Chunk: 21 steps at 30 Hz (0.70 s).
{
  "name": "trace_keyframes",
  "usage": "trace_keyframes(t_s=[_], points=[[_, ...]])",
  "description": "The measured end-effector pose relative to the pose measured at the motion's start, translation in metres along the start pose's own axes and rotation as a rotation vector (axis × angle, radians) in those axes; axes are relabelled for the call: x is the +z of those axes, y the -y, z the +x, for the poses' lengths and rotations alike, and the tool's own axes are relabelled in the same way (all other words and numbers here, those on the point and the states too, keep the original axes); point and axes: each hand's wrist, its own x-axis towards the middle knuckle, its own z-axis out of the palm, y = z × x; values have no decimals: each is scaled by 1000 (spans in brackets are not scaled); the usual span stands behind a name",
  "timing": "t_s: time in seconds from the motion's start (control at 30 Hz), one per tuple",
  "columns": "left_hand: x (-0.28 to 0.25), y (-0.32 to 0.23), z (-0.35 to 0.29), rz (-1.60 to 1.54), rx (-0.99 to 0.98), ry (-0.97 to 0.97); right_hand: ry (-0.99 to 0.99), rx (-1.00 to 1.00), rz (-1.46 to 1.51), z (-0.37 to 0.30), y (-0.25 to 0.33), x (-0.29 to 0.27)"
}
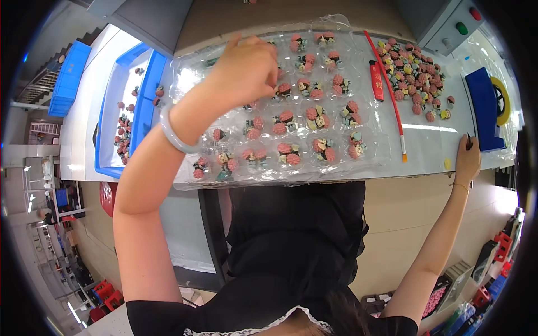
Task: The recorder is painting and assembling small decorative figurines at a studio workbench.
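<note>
Pink-topped figurines (316, 117) sit in a clear plastic tray (374, 134). Left hand (246, 67) above its far side, fingers bent, tips hidden: spread and hold, cannot tell. Right hand (469, 159) at table edge, something dark at its fingers; grip unclear. Beside tray: red-handled brush (401, 134), then loose figurine heap (414, 78). Left: blue bin (147, 78).

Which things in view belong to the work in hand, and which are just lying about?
Seemingly in use:
- clear tray, under the left hand
- pink figurines in its pockets
- loose figurine pile on the right
- blue bin holding more figurines

Apparently just lying about:
- red-handled brush
- flat red item beside it
- blue crate, far left
</note>
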Motion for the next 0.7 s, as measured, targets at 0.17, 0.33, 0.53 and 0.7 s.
trace_keyframes(t_s=[0.17, 0.33, 0.53, 0.7], points=[[5, -8, -5, 147, 40, -104, 25, -11, -36, 0, -2, 2], [2, -12, 3, 222, -68, 90, 21, 0, -48, -1, 1, 3], [-2, -6, 9, 140, 46, 138, 5, 17, -32, -1, 0, 4], [-4, -6, 2, 192, 104, -18, 13, 15, -31, 0, 1, 2]])
